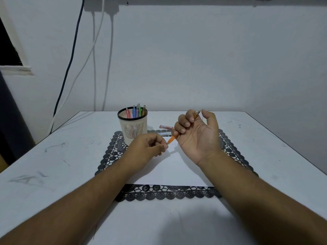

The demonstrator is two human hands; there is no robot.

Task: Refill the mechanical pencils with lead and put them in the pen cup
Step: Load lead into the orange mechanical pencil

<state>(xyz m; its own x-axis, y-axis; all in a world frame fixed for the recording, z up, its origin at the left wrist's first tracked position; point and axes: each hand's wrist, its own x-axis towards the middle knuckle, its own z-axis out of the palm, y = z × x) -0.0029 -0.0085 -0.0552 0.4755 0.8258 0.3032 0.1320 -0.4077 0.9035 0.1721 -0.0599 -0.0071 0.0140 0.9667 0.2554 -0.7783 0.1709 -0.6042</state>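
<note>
A person at a white table [53, 165] works on an orange mechanical pencil [174, 137], the right hand [196, 131] turned palm-up with its fingers curled round the barrel so the pencil slants through the fist — one end poking out above the grip by the thumb, the other jutting below and to the left of it. That lower end meets the left hand [150, 147], whose thumb and forefinger are pinched together right at the tip; whether they hold a stick of lead or only steady the point is too small to tell. The slant looks chosen to bring the working end across to the feeding hand while the fist keeps the barrel from rolling. Behind the left-hand grip, just beyond the knuckles, stands the cream pen cup [133, 128] with a black rim, already holding several coloured pencils [136, 112] — a sign, it seems, that most of the refilling is done and this is a late one. Past the right fist, between it and the cup, lie a red lead case [166, 127] and a paler one [164, 133], kept within easy reach. All of it sits on a black lace-edged mat [168, 193].
</note>
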